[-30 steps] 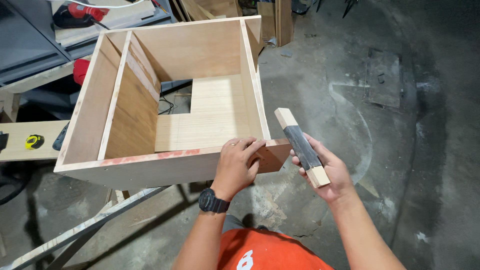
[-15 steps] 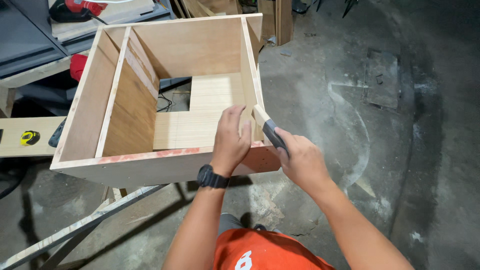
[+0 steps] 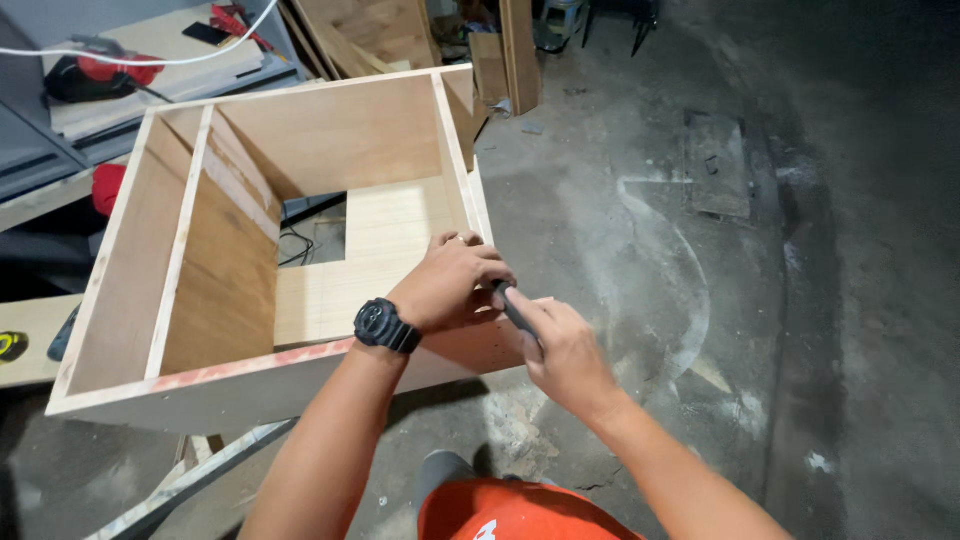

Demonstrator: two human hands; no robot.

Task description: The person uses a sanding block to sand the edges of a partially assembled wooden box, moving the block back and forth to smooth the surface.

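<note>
Floor (image 3: 800, 300) first, since it fills most of the shot: grey concrete, dusty, with pale chalky smears to the right of the work. Sitting over it is a big open plywood box (image 3: 250, 250), tilted a bit toward the camera, with a divider panel (image 3: 180, 260) running front to back on its left side and a square cutout in the bottom. Its near edge shows a reddish stain along the top face. Behind it, up top left, there's a work surface (image 3: 150, 50) with a red and black power tool (image 3: 90, 75) lying on it, plus loose boards (image 3: 380, 30) leaning further back.

Left hand (image 3: 450, 285), black wristwatch (image 3: 385, 325) on the wrist, is resting on the box's near right corner, fingers curled over the inner edge. Right hand (image 3: 565, 350) is just beside it, touching it, grip closed around a dark sanding block (image 3: 515, 310) pressed up at that same corner. Most of the block is hidden by the fingers.
</note>
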